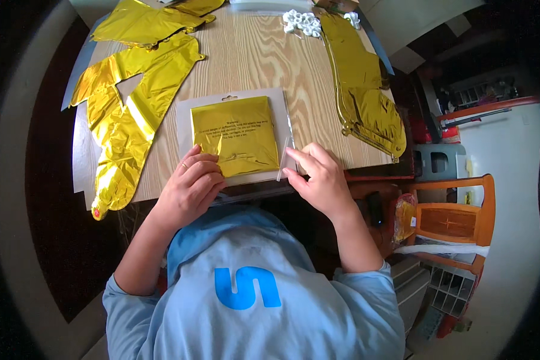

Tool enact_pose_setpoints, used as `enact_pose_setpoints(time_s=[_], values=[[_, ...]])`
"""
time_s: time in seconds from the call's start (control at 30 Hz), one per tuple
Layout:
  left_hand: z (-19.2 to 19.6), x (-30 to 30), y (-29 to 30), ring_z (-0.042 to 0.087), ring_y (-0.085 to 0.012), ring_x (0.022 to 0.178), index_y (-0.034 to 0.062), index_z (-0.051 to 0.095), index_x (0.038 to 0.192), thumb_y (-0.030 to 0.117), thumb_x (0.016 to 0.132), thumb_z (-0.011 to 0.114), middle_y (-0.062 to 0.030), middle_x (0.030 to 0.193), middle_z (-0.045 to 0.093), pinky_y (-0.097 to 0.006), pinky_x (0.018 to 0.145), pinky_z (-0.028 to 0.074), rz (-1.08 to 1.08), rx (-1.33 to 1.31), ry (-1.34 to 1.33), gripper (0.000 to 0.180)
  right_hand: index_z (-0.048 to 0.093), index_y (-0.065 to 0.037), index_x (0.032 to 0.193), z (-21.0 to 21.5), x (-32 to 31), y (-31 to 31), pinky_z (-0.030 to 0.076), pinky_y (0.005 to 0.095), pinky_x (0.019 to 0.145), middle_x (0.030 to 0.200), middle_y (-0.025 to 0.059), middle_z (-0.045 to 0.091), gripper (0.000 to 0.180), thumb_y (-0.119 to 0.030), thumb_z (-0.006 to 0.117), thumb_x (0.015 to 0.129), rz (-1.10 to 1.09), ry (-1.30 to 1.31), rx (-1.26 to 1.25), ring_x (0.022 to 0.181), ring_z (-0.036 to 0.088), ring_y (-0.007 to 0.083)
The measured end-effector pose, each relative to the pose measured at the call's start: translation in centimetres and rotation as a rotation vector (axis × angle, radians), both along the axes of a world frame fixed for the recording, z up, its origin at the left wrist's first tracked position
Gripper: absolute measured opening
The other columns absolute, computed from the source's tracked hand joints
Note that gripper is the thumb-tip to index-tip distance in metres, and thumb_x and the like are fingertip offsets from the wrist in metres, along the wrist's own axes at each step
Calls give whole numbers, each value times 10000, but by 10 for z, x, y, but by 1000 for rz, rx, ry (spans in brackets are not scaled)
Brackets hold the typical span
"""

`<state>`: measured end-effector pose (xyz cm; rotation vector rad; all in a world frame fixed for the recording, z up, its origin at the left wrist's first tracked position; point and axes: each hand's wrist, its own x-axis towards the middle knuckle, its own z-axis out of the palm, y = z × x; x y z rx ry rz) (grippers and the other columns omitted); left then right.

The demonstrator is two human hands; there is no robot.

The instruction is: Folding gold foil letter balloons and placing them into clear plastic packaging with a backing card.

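Observation:
In front of me near the table edge lies a flat package (237,132), a folded gold foil sheet in a clear printed bag on a pale card with a hanging slot. My left hand (193,181) grips the package's lower left corner, fingers curled and thumb hidden. At the package's right edge my right hand (319,175) pinches a narrow clear plastic strip (284,161) between thumb and fingers. Whether the strip is a loose straw or part of the bag, I cannot tell.
Flat gold foil balloons lie at the left (139,111) and right (366,90) of the wood-grain table (240,54). White curled pieces (302,23) sit at the far right, close to a clear plastic box (270,5). A wooden chair (450,219) and a grey stool (435,161) stand right of the table.

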<state>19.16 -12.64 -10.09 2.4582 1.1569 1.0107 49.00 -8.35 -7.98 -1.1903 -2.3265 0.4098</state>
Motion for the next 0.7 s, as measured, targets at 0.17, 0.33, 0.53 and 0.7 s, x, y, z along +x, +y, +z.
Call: enact_pose_setpoints(time_s=[0.17, 0.33, 0.53, 0.7], values=[[-1, -1, -1, 611, -290, 1142, 61, 645, 965, 48, 829, 752, -86, 1031, 609, -526, 1133, 410, 11, -3, 14, 173, 708, -41, 1163, 12, -12, -6, 500, 408, 728, 908, 90, 591, 446, -226, 837, 778, -27, -25, 87, 795, 613, 289], [2, 1, -1, 638, -319, 1106, 49, 650, 972, 25, 830, 752, -98, 1020, 638, -530, 1124, 415, 8, -15, -10, 176, 728, -44, 1108, -6, -1, 4, 496, 387, 719, 864, 82, 603, 390, -191, 853, 769, 37, 24, 54, 764, 619, 280], [11, 4, -1, 631, -320, 1121, 60, 652, 968, 57, 791, 783, -93, 1019, 640, -535, 1114, 416, 8, -40, -4, 220, 723, -80, 1073, -6, 1, -4, 474, 397, 751, 891, 43, 599, 338, -186, 837, 773, 14, 53, 150, 786, 611, 253], [32, 32, 7, 566, -349, 1251, 78, 682, 1085, 90, 785, 786, -127, 1193, 631, -557, 1132, 385, -76, -19, 64, 317, 718, -77, 1063, -8, 20, -12, 464, 402, 797, 988, 45, 623, 358, -153, 841, 736, 82, 49, 195, 864, 600, 258]])
